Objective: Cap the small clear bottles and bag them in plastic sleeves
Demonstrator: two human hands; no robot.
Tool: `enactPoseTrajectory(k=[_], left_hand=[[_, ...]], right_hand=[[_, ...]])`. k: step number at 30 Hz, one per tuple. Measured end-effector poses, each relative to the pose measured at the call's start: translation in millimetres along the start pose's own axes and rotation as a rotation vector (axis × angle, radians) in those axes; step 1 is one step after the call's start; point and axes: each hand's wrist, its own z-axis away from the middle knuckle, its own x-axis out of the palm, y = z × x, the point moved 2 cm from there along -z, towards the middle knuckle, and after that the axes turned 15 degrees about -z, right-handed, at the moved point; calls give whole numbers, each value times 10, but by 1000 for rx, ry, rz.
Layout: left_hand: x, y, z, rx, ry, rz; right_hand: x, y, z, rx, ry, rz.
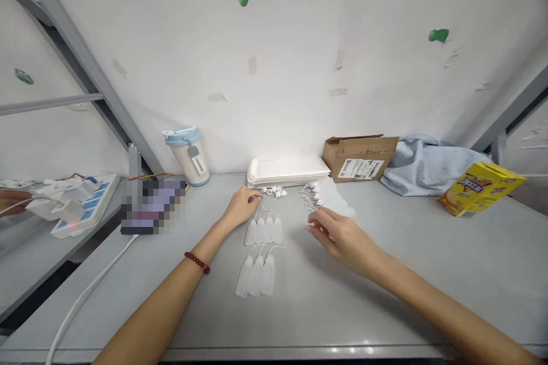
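While left hand (242, 206) curls near caps (279, 191) | right hand (343, 236) half-curled, angled inward

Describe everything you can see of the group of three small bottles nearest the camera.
The three small bottles are whitish and translucent, apparently plastic, each with a narrower neck and a thin pale strand curving rightward from it. They seem to lie side by side on the grey table, necks pointing away from the camera, close together, perhaps touching. The left hand and right hand are clear of them.
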Motion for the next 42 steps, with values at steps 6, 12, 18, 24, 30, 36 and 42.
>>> enactPoseTrajectory(k=[6, 12, 18, 24, 30, 36, 42], left_hand=[[-103, -60, 43, -88, 8, 34], [-170, -65, 92, -221, 27, 185], [-194, 132, 156, -262, -36, 453], [-222, 386, 284, -335, -160, 880], [-157, 445, 319, -294, -193, 896], [-88, 422, 326, -264, -182, 834], [-126, 457, 323, -240, -148, 814]], right_hand=[[254, -114, -312, 17, -325, -86], [378, -89, -369, 40, -407, -66], [383, -75, -323, 64, -426, -7], [414, -78, -284, -19, -327, 221], [435, -52, -254, -31, -293, 291], [465, -51, -229, -43, -265, 408], [465, -56, -214, -129, -201, 565]])
